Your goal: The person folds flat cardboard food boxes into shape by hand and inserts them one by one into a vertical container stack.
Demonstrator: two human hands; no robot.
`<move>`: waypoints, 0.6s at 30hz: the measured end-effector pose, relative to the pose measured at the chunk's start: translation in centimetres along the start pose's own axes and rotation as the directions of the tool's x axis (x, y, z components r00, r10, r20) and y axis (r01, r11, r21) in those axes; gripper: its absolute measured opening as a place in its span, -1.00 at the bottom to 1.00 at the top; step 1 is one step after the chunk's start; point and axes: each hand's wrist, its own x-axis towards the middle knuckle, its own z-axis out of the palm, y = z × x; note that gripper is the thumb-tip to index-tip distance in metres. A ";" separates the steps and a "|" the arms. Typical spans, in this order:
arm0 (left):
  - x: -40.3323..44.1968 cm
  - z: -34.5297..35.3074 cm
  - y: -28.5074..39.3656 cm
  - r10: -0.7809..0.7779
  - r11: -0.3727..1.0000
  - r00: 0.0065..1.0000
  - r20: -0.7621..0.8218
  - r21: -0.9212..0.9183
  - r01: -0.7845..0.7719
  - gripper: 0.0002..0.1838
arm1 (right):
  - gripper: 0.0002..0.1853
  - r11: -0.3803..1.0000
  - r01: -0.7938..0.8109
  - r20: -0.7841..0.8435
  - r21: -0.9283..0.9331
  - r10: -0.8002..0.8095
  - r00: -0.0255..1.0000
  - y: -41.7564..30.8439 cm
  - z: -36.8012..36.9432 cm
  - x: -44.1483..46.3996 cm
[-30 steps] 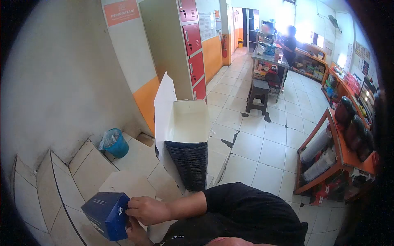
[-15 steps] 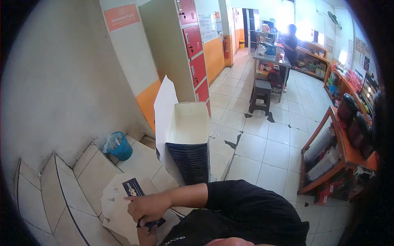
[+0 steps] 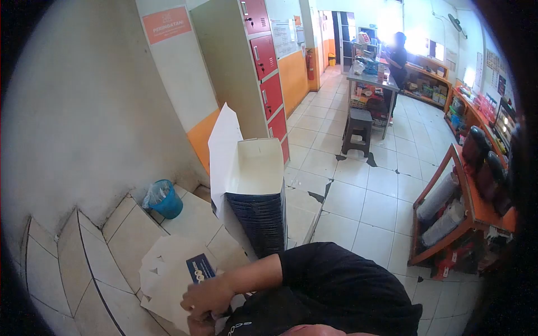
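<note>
The right hand's [image 3: 207, 294] grip curls down at the near edge of a dark-blue card panel [image 3: 200, 269] printed with pale lettering, while the left hand [image 3: 200, 325] lies just below it, cut off by the lower edge of the view. Blur and overlap hide the fingertips, so whether either grip is clamped on card or merely resting against it does not show. The panel, the thing being worked on, lies among flat, pale card sheets [image 3: 162, 277] with notched edges, above the tiled steps. For clean handling, I would have one grip steady the card while the other presses evenly along a crease, so the corners do not buckle. Counted outward: one printed panel; several overlapping sheets, too merged to number; beyond the right forearm, one tall stack of nested dark-blue card boxes with white insides [image 3: 255, 224], its layers too fine to count; one blue plastic bucket [image 3: 168, 203] with a clear liner; at least four red metal locker doors [image 3: 265, 59]; one dark-grey plastic stool [image 3: 357, 126]; two pale rolls [image 3: 443, 221] in an orange rack [image 3: 472, 201]; and one other person [image 3: 397, 56] beside a steel worktop [image 3: 358, 78].
</note>
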 end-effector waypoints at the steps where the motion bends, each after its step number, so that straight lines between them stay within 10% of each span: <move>1: -0.1 -0.6 -0.3 -0.050 0.996 0.998 -0.040 0.069 0.053 -0.58 | -0.74 0.997 -0.007 -0.093 -0.080 -0.001 0.996 0.0 -0.9 0.0; 4: 0.2 -2.7 -0.1 -0.014 0.958 0.896 -0.444 0.251 0.139 -0.80 | -0.81 0.924 -0.312 0.132 -0.220 0.345 0.929 1.1 -2.4 0.9; 6: 1.4 -2.5 2.2 0.518 0.782 0.474 -0.712 0.618 0.073 -0.81 | -0.86 0.886 -0.243 0.007 -0.395 0.267 0.964 1.1 -5.0 1.3; 7: 2.1 -2.4 2.8 0.741 0.634 0.174 -0.648 0.762 0.136 -0.82 | -0.88 0.847 -0.215 -0.053 -0.485 0.217 0.975 0.9 -6.9 1.6; 10: 4.0 -2.6 5.8 0.961 0.139 -0.142 -0.238 0.857 -0.496 -0.78 | -0.87 0.817 -0.396 -0.499 -0.420 0.157 0.853 -3.3 -13.9 1.7; 18: 16.3 -3.1 19.5 0.906 0.423 0.325 -0.271 0.608 -0.671 -0.63 | -0.81 0.079 -0.934 -0.820 -0.347 0.458 0.343 -11.7 -29.0 -4.7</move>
